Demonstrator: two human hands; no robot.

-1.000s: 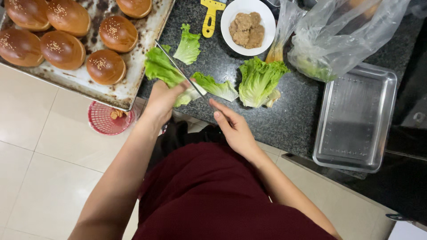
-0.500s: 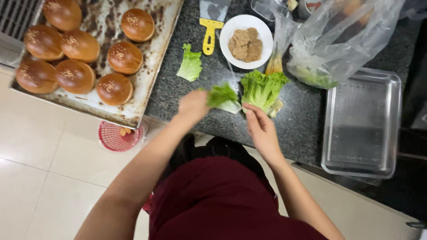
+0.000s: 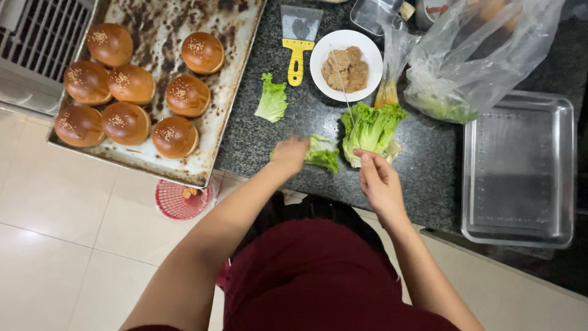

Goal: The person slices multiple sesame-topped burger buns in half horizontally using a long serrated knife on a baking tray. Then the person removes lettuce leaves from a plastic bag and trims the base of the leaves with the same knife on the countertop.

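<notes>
My left hand (image 3: 289, 153) is blurred and grips a green lettuce leaf (image 3: 323, 154) lying on the dark granite counter (image 3: 422, 159). My right hand (image 3: 380, 182) is just right of it, fingers pinched on a thin knife (image 3: 346, 98) whose blade is seen edge-on, running up past the lettuce head. That lettuce head (image 3: 370, 125) lies between the two hands and a white plate of brown patties (image 3: 346, 64). A second loose leaf (image 3: 271, 98) lies further left.
A scorched baking tray (image 3: 236, 79) with several sesame buns (image 3: 125, 122) sits at the left. A yellow-handled scraper (image 3: 297, 46), a clear plastic bag (image 3: 471, 55) of greens and an empty metal tray (image 3: 520, 168) are on the counter. A red basket (image 3: 177, 199) stands on the floor.
My left hand carried a lettuce leaf to the right, toward the lettuce head. My right hand rose from the counter edge to the head, with the knife now in it. The view shifted.
</notes>
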